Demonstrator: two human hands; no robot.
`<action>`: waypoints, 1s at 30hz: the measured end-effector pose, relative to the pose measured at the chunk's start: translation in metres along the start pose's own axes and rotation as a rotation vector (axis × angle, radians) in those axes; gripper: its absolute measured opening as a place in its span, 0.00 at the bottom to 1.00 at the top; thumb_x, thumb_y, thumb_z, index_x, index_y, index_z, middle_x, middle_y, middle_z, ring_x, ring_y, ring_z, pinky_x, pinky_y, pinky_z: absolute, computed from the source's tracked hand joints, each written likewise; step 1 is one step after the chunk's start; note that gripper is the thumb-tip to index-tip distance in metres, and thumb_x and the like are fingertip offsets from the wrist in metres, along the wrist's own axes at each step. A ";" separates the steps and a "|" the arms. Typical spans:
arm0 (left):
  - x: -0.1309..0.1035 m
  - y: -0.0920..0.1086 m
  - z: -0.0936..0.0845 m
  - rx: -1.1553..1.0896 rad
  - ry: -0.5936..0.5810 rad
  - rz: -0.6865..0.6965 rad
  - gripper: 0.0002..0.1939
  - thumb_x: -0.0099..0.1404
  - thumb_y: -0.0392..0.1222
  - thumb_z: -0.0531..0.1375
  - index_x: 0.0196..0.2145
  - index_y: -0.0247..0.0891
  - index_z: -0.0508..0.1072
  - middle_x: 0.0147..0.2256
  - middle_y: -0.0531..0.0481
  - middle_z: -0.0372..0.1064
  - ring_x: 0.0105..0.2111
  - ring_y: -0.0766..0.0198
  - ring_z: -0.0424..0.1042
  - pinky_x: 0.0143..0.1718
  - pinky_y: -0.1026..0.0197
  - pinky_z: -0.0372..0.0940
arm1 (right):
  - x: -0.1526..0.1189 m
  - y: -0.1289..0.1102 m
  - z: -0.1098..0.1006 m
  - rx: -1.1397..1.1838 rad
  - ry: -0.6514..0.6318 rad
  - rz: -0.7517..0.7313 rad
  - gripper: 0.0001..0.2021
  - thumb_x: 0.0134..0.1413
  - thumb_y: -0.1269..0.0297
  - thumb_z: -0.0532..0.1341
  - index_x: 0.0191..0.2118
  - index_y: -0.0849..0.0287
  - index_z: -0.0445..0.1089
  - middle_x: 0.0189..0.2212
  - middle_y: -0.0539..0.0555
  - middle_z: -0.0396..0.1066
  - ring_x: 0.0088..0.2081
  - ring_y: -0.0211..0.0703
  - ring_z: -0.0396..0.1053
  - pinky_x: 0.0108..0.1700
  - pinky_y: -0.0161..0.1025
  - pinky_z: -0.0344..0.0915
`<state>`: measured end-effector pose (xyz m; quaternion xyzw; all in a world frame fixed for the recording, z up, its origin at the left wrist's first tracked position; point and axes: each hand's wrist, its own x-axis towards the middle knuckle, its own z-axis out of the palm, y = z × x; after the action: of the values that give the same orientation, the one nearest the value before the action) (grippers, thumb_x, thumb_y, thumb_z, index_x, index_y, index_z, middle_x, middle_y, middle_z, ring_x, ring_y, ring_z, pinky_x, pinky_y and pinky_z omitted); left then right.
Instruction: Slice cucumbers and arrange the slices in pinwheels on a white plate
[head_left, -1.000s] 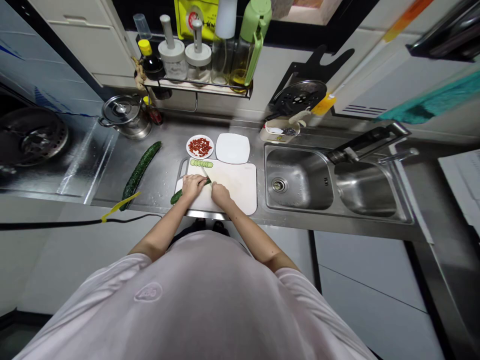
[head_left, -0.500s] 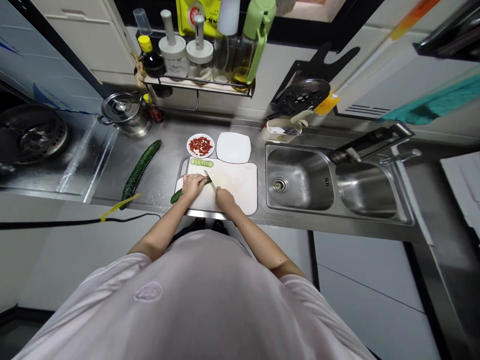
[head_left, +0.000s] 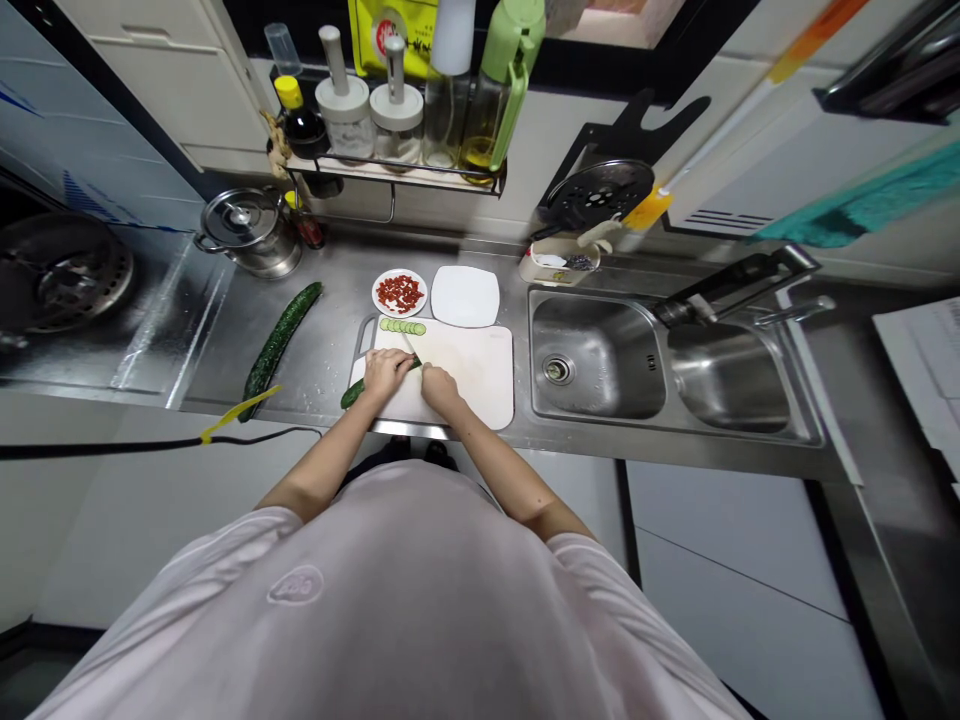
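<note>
On the white cutting board (head_left: 480, 385) lies a cut green cucumber (head_left: 352, 393), with my left hand (head_left: 386, 373) closed over it near its right end. My right hand (head_left: 439, 388) grips the handle of a knife (head_left: 412, 347), whose blade reaches up and left beside the cucumber's cut end. A row of several pale slices (head_left: 403, 326) lies along the board's upper left edge. Behind the board are a small plate of red pieces (head_left: 400, 292) and a bare white plate (head_left: 465, 296). A whole cucumber (head_left: 281, 337) rests on the steel counter to the left.
A lidded pot (head_left: 251, 232) stands at the back left, near a stove (head_left: 64, 270). Bottles and jars fill a wall rack (head_left: 394, 172). A double sink (head_left: 600, 355) with a faucet (head_left: 742, 285) is at the right. A cable with a yellow tie (head_left: 240, 408) crosses the left front.
My right hand and the knife have shifted slightly left, closer to my left hand. My left hand stays on the cucumber. The view has moved slightly.
</note>
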<state>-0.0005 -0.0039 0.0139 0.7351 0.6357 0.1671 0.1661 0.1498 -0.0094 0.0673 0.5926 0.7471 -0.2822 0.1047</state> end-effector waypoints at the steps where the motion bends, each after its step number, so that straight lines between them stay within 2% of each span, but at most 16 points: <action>1: 0.000 0.000 0.000 0.000 0.000 -0.001 0.15 0.69 0.49 0.52 0.41 0.46 0.77 0.44 0.48 0.75 0.46 0.55 0.68 0.51 0.50 0.50 | 0.000 0.000 0.000 -0.001 0.004 -0.001 0.15 0.61 0.79 0.46 0.50 0.65 0.62 0.45 0.63 0.71 0.47 0.46 0.71 0.45 0.37 0.65; 7: 0.000 0.000 0.000 -0.021 0.010 0.002 0.15 0.69 0.49 0.52 0.41 0.46 0.77 0.44 0.48 0.75 0.46 0.55 0.68 0.51 0.49 0.50 | -0.018 0.010 0.011 -0.033 0.044 0.021 0.13 0.60 0.79 0.47 0.48 0.65 0.62 0.41 0.63 0.72 0.44 0.47 0.72 0.43 0.38 0.66; 12: -0.001 0.000 0.000 -0.023 0.014 -0.007 0.15 0.69 0.49 0.52 0.42 0.46 0.77 0.44 0.48 0.74 0.46 0.55 0.68 0.52 0.49 0.49 | -0.033 0.019 0.020 -0.052 0.009 0.033 0.13 0.59 0.79 0.48 0.47 0.64 0.62 0.40 0.63 0.72 0.43 0.48 0.72 0.43 0.39 0.66; 19: 0.000 -0.001 0.002 -0.025 0.022 -0.003 0.14 0.68 0.49 0.52 0.41 0.46 0.77 0.44 0.48 0.75 0.45 0.56 0.68 0.52 0.49 0.49 | -0.025 0.016 0.021 -0.064 0.009 0.016 0.14 0.59 0.80 0.48 0.48 0.65 0.62 0.42 0.64 0.72 0.45 0.48 0.72 0.44 0.39 0.66; 30: 0.000 0.000 0.001 -0.014 0.012 -0.008 0.14 0.69 0.48 0.52 0.42 0.47 0.77 0.45 0.48 0.74 0.46 0.54 0.67 0.52 0.49 0.49 | -0.007 0.003 0.010 -0.020 0.003 0.013 0.15 0.61 0.79 0.47 0.50 0.66 0.62 0.44 0.64 0.72 0.47 0.46 0.71 0.45 0.37 0.65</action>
<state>-0.0002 -0.0044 0.0125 0.7304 0.6384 0.1754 0.1680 0.1526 -0.0202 0.0620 0.5969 0.7461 -0.2731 0.1115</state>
